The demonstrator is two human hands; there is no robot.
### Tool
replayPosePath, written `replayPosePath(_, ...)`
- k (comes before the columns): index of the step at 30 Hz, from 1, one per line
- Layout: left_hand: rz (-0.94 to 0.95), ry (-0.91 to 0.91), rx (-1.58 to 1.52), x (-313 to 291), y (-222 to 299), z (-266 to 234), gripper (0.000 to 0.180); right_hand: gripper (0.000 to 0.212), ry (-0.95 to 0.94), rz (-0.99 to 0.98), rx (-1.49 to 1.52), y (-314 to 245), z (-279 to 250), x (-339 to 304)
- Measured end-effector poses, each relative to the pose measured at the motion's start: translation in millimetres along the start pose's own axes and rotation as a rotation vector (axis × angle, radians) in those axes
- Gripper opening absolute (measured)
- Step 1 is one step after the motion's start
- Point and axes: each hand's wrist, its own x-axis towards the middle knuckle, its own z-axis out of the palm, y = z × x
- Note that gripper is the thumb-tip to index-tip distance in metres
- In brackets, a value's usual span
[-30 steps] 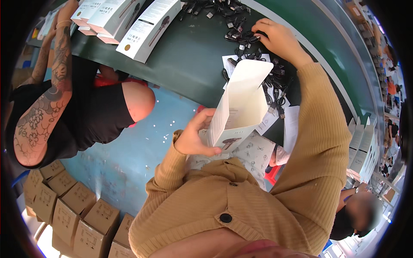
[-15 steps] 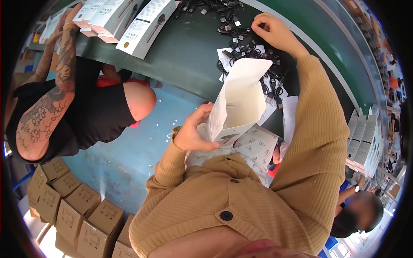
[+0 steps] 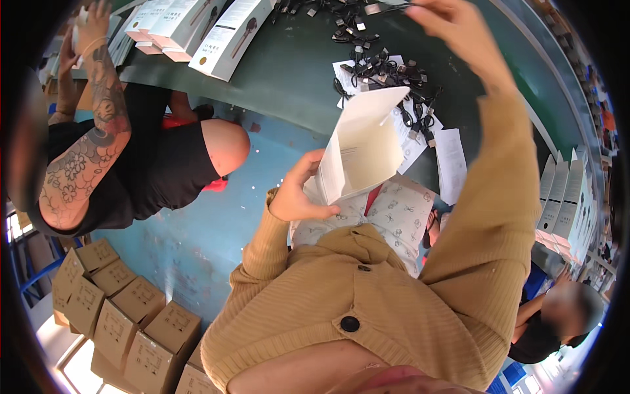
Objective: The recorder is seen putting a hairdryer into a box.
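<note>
Nearby, the left hand (image 3: 303, 192) clamps thumb and fingers on 1 open box (image 3: 367, 157) by the table's (image 3: 282, 88) near edge. Far right, the right hand's (image 3: 456, 23) fingertips pinch 1 cable (image 3: 394, 7) beyond loose cords (image 3: 379, 68).

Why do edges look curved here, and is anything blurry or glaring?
Head view: wide fisheye optics bend the edge of the dark green table and black out the corners; same view: the bare right hand looks smeared, the open white cardboard box crisper; same view, lower left: glare beside the stacked brown cardboard cartons burns out to white.
</note>
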Motion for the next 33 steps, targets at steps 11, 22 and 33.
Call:
replayPosePath(11, 0.039, -0.141, -0.036, 22.5, 16.1, 45.8, 0.090, 0.035, -0.156, -0.358, -0.502, -116.8, 17.0, -157.8)
replayPosePath(22, -0.159, -0.290, -0.415, 67.5, 42.2, 126.0, 0.121, 0.060, 0.522, 0.043, -0.392, -55.5, 67.9, -260.0)
replayPosePath(33, 0.562, 0.595, 1.363, 119.9, 79.5, -74.3, 0.056, 0.049, 0.617, 0.772, -1.061, 60.4, -70.6, -365.9)
